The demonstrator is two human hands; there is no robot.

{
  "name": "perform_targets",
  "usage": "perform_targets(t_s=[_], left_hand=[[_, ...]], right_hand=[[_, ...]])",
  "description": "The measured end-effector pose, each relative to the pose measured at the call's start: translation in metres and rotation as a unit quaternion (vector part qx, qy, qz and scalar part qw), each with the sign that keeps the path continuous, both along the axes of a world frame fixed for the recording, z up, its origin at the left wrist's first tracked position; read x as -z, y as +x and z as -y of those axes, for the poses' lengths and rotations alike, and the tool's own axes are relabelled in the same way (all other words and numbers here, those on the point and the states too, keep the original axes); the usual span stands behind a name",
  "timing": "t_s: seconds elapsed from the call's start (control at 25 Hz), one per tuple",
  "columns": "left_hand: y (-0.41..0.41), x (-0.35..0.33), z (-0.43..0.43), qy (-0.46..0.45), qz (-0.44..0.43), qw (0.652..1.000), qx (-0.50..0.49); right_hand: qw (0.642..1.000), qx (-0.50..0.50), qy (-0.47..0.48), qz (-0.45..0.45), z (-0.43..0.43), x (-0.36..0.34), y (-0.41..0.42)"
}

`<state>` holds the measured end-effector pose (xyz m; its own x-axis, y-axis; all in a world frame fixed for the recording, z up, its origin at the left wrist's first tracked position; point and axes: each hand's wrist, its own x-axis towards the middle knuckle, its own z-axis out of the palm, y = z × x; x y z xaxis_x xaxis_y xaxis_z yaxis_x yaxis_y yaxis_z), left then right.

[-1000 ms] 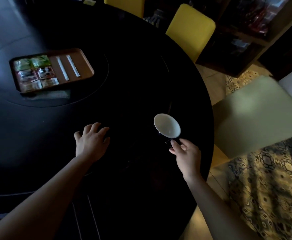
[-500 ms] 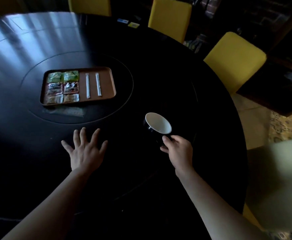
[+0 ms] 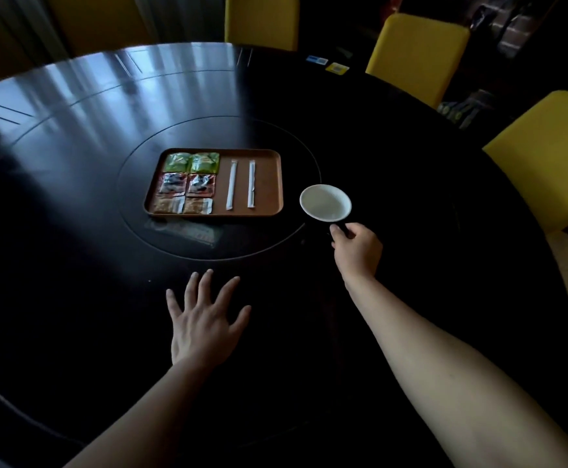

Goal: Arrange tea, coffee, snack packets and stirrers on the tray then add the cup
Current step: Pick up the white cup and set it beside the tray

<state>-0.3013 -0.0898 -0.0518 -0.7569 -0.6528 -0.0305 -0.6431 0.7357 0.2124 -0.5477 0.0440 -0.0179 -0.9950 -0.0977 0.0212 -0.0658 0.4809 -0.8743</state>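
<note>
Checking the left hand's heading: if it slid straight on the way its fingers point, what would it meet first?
The left hand lies flat, fingers pointing away and slightly right. Bare table comes first, then probably the tray's near rim; depth is uncertain.

the tray [image 3: 269, 184] has bare room on its 3 o'clock side, past the two stirrers [image 3: 241, 184]. at 9 o'clock, packets [image 3: 188, 184] fill it. the dark table [image 3: 394, 170] around your cup [image 3: 325, 202] is open.
</note>
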Motion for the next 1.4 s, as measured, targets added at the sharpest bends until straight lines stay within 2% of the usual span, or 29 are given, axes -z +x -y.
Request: perform_targets(t_s=[0.24, 0.36, 0.52, 0.92, 1.12, 1.4], left_hand=[[-0.005, -0.009, 0.003, -0.001, 0.028, 1.0, 0.003], [-0.031, -0.021, 0.044, -0.024, 0.011, 1.0, 0.013], [-0.046, -0.01, 0.085, 0.003, 0.047, 0.999, 0.014], [-0.043, -0.001, 0.082, -0.007, 0.047, 0.999, 0.012], [-0.043, -0.001, 0.083, -0.007, 0.051, 0.999, 0.015], [-0.043, -0.002, 0.083, -0.003, 0.046, 0.999, 0.017]], right_hand=[[0.997, 0.004, 0.068, -0.027, 0.016, 0.005, -0.013], [0.998, 0.016, 0.057, -0.012, 0.025, 0.006, -0.022], [0.999, 0.019, 0.036, -0.005, 0.038, 0.011, -0.028], [0.999, -0.022, 0.031, -0.007, 0.084, 0.019, -0.049], [0.999, 0.006, -0.038, 0.03, 0.084, 0.022, -0.052], [0.999, -0.024, 0.002, 0.027, 0.101, 0.021, -0.063]])
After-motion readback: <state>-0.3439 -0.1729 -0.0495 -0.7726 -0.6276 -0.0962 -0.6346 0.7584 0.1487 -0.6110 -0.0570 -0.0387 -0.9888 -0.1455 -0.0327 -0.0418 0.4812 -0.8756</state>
